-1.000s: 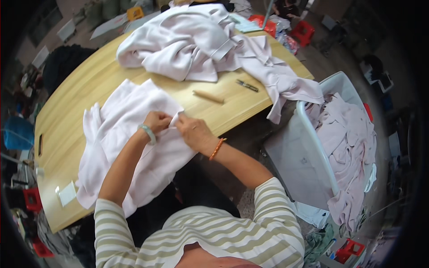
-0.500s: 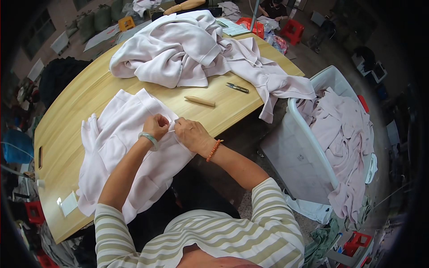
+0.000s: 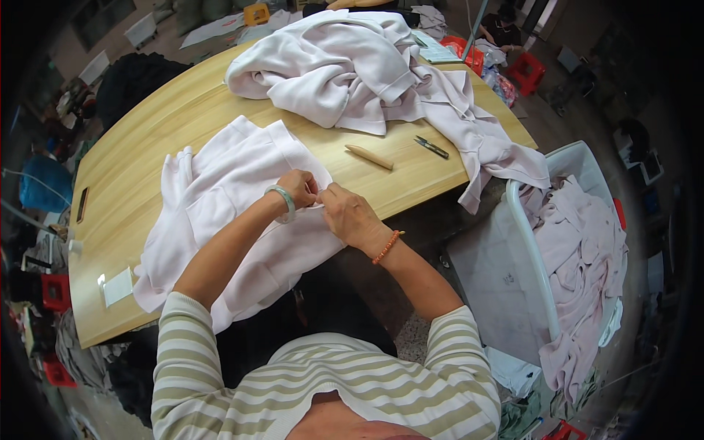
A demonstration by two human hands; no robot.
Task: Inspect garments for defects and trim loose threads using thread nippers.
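A pale pink knit garment [image 3: 231, 198] lies spread over the near part of the table, its lower part hanging over the edge toward my lap. My left hand [image 3: 299, 189], with a pale green bangle above the wrist, pinches the garment near its right edge. Close beside it, my right hand [image 3: 353, 216] has its fingers closed on the same edge. A short light strip of fabric or cord shows between the fingertips, too small to make out. Beyond my hands lie a pointed wooden stick [image 3: 369, 157] and small black thread snips [image 3: 432, 147].
Heaped pink garments [image 3: 330, 70] cover the far side of the wooden table [image 3: 117, 198], one trailing off its right corner. A translucent plastic bin [image 3: 499, 275] overflowing with pink garments stands at the right. A phone [image 3: 83, 204] lies at the left edge. Another person [image 3: 502, 33] sits far back.
The view has shifted, so table and bin sit differently in the picture. Both hands stay close together on the garment's edge, my fingertips slightly rearranged.
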